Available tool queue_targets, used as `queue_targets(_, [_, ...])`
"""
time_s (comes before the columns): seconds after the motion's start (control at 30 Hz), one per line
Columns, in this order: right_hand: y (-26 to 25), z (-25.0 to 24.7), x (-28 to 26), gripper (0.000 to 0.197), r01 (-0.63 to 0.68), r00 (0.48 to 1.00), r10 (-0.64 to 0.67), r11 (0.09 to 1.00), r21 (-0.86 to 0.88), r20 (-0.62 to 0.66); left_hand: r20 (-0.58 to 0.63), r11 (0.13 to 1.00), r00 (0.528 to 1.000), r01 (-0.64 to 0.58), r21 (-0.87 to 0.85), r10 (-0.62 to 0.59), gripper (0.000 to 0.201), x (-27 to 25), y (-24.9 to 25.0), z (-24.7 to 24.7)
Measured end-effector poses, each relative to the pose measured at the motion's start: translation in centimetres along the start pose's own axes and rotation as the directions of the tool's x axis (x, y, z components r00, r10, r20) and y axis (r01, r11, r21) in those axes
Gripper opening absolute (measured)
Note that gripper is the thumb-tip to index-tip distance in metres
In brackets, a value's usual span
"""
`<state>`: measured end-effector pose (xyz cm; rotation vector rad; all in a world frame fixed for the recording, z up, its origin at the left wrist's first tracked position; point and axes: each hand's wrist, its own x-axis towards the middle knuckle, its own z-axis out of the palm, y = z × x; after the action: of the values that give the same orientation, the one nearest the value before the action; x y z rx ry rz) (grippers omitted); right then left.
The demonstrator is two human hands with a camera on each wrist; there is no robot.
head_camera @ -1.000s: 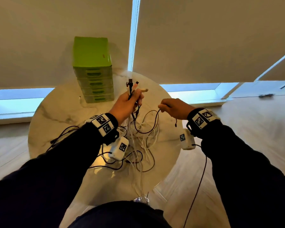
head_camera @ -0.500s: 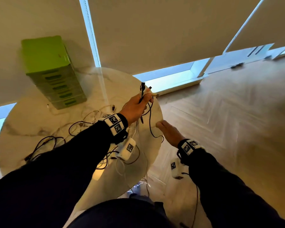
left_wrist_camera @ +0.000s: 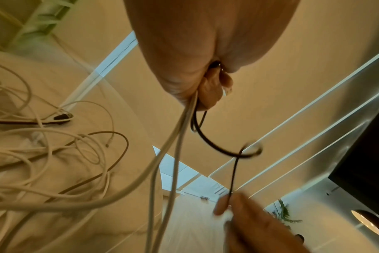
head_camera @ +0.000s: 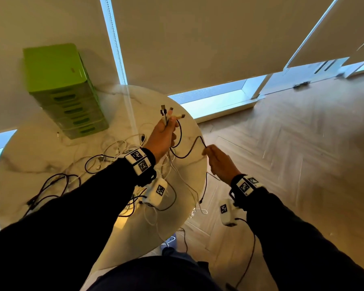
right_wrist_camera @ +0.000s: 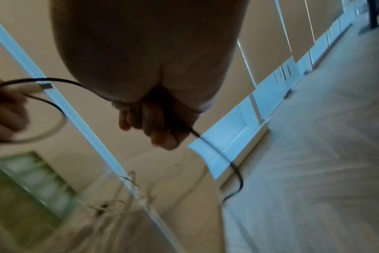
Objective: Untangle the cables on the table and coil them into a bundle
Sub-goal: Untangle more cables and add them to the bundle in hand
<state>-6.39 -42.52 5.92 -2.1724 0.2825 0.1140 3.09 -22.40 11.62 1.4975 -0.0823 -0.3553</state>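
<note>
Head view: your left hand (head_camera: 163, 136) is gripping several cable ends (head_camera: 170, 113) upright, your right hand (head_camera: 220, 162) is pinching the black cable (head_camera: 190, 149) just right of it.

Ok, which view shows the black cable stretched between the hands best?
Head view: the black cable runs whole from left hand to right hand. Left wrist shows its loop; right wrist shows it leaving the right fingers, blurred.
</note>
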Motion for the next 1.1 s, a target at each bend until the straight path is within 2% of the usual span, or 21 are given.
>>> queue_targets(0.07, [2.6,-0.7,-0.4,0.025,-0.086,0.979,0.108,0.988,-0.129,0.175,0.004,0.996,1.000,0.009,-0.086,-0.009,0.027,0.1,0.1,-0.8])
queue_targets(0.13, [4.4,-1.2,-0.6,0.025,-0.115,0.928,0.184,0.969,-0.220,0.324,0.020,0.987,0.999,0.037,-0.159,-0.035,0.027,0.3,0.3,-1.5])
queue_targets(0.2, [4.2,-1.4,-0.1,0.031,-0.058,0.935,0.156,0.953,-0.296,0.319,0.045,0.977,0.998,0.061,-0.205,-0.053,0.032,0.5,0.3,-1.9])
queue_targets(0.27, [1.9,-1.0,0.8,0.035,-0.034,0.976,0.083,0.971,-0.236,0.201,0.071,0.971,0.996,0.074,-0.229,-0.059,0.036,0.6,0.3,-2.0])
queue_targets(0.33, [-1.7,0.0,1.8,0.028,-0.026,0.983,0.036,0.998,-0.059,0.179,0.088,0.968,0.994,0.078,-0.237,-0.058,0.037,0.6,0.2,-1.8])
queue_targets(0.4, [-5.3,1.5,2.1,0.027,-0.034,0.944,0.029,0.999,0.010,0.328,0.081,0.970,0.996,0.064,-0.236,-0.046,0.036,0.7,0.2,-1.5])
queue_targets(0.47, [-8.0,3.0,1.7,0.031,0.042,0.893,-0.016,0.998,-0.049,0.449,0.043,0.978,0.999,0.031,-0.206,-0.023,0.034,0.8,0.3,-1.4])
queue_targets(0.5, [-8.6,3.6,1.3,0.030,0.102,0.895,-0.063,0.993,-0.066,0.441,0.011,0.985,1.000,0.013,-0.172,-0.011,0.034,1.0,0.3,-1.4])
queue_targets(0.57, [-9.0,4.3,0.9,0.023,0.196,0.934,-0.174,0.980,-0.039,0.312,-0.079,0.997,0.997,-0.019,-0.081,0.013,0.038,1.3,0.2,-1.7])
queue_targets(0.67, [-8.6,4.3,0.9,0.017,0.226,0.962,-0.232,0.972,0.061,0.144,-0.147,0.998,0.987,-0.057,0.007,0.057,0.040,1.5,0.3,-2.3])
queue_targets(0.77, [-8.4,4.1,0.8,0.018,0.135,0.969,-0.179,0.961,0.243,0.170,-0.134,0.998,0.990,-0.055,-0.018,0.052,0.039,1.5,0.2,-2.4])
queue_targets(0.83, [-8.2,4.0,0.6,0.020,0.093,0.970,-0.152,0.953,0.288,0.188,-0.108,0.999,0.993,-0.045,-0.031,0.041,0.038,1.5,0.1,-2.3])
queue_targets(0.97, [-7.9,3.6,0.3,0.026,0.089,0.972,-0.146,0.954,0.287,0.184,-0.088,0.998,0.996,-0.002,-0.070,-0.004,0.032,1.4,0.2,-1.9])
queue_targets(1.03, [-7.2,3.2,0.3,0.028,0.096,0.977,-0.136,0.967,0.236,0.161,-0.088,0.992,0.996,0.001,-0.123,-0.012,0.029,1.5,0.0,-2.1])
queue_targets(1.1, [-5.0,2.6,0.7,0.025,0.047,0.986,-0.068,0.989,0.139,0.152,-0.092,0.981,0.996,-0.004,-0.195,-0.014,0.028,1.5,0.2,-2.6])
